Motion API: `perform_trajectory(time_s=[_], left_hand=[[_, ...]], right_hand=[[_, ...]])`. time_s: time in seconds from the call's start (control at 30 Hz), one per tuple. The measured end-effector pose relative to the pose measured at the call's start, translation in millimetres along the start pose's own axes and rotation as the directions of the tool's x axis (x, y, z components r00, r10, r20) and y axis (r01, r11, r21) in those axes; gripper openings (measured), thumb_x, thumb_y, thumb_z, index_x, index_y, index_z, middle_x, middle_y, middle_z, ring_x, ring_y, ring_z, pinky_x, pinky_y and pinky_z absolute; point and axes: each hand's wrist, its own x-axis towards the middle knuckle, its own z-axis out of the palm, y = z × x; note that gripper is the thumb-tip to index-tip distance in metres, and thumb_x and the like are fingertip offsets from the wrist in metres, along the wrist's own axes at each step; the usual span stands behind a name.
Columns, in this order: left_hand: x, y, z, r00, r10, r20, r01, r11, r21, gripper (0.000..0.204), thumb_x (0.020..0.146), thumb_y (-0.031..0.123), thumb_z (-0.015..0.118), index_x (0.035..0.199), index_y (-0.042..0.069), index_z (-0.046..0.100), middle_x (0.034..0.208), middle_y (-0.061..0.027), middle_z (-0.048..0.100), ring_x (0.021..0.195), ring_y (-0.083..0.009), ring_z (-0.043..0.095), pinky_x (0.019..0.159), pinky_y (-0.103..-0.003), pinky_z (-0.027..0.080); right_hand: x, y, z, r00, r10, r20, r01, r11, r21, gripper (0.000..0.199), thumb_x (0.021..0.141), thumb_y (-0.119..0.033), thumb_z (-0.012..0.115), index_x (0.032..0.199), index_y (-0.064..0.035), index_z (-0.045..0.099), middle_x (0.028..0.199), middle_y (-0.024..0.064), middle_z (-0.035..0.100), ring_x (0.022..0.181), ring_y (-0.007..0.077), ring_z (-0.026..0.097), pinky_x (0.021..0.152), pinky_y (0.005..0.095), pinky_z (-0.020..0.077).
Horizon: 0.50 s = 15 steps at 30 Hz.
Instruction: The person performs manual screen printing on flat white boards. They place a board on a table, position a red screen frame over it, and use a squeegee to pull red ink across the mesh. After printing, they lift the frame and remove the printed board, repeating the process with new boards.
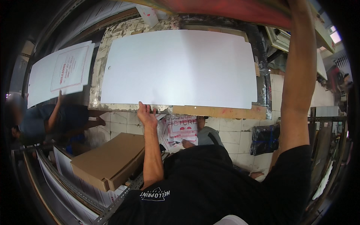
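The right hand lies out of view beyond the upper edge; its state cannot be told. The left hand point(148, 115), fingers partly curled, meets the near edge of the white sheet point(180, 69); whether it grips is unclear. The sheet lies on the table point(96, 75), long axis left-right, notched end right.

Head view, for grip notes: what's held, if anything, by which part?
Left hand touches the near edge of a white rectangular sheet; grip can't be told. Right hand unseen.

Sheet point(180, 69) on tbl point(123, 30); 2nd sheet point(43, 73) to L; carton point(108, 155) nr side, L; bundle point(265, 139) nr side, R.
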Motion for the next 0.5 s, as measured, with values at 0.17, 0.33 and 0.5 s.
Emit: perform_trajectory(time_s=[0.17, 0.33, 0.5], left_hand=[[-75, 44, 65, 0.806, 0.421, 0.416, -0.439, 0.897, -0.056, 0.096, 0.093, 0.029, 0.071, 0.159, 0.006, 0.005, 0.15, -0.0173, 0.04, 0.131, -0.0307, 0.049, 0.107, -0.046, 0.044], [-135, 85, 98, 0.702, 0.521, 0.485, -0.452, 0.853, -0.262, 0.118, 0.067, -0.005, 0.089, 0.158, 0.001, 0.014, 0.137, -0.0158, 0.051, 0.116, -0.025, 0.06, 0.098, -0.037, 0.054], [-74, -7, -10, 0.84, 0.22, 0.495, -0.331, 0.932, 0.147, 0.087, 0.061, -0.007, 0.089, 0.139, -0.006, 0.05, 0.129, -0.0121, 0.059, 0.113, -0.0234, 0.06, 0.095, -0.036, 0.054]], right_hand=[[-93, -6, 57, 0.984, -0.163, 0.065, 0.175, 0.881, -0.44, 0.039, 0.084, -0.041, 0.074, 0.108, -0.0098, 0.075, 0.087, 0.0073, 0.074, 0.079, 0.0218, 0.069, 0.074, 0.0296, 0.0516], [-230, 55, 135, 0.915, -0.401, -0.05, 0.353, 0.852, -0.388, 0.042, 0.079, -0.03, 0.078, 0.119, -0.0205, 0.074, 0.085, 0.0091, 0.069, 0.08, 0.0275, 0.068, 0.072, 0.039, 0.0545], [-298, 102, 216, 0.975, -0.139, 0.173, 0.166, 0.975, -0.147, 0.04, 0.084, -0.026, 0.072, 0.124, -0.0247, 0.072, 0.075, 0.0102, 0.061, 0.069, 0.0288, 0.063, 0.065, 0.0408, 0.0516]])
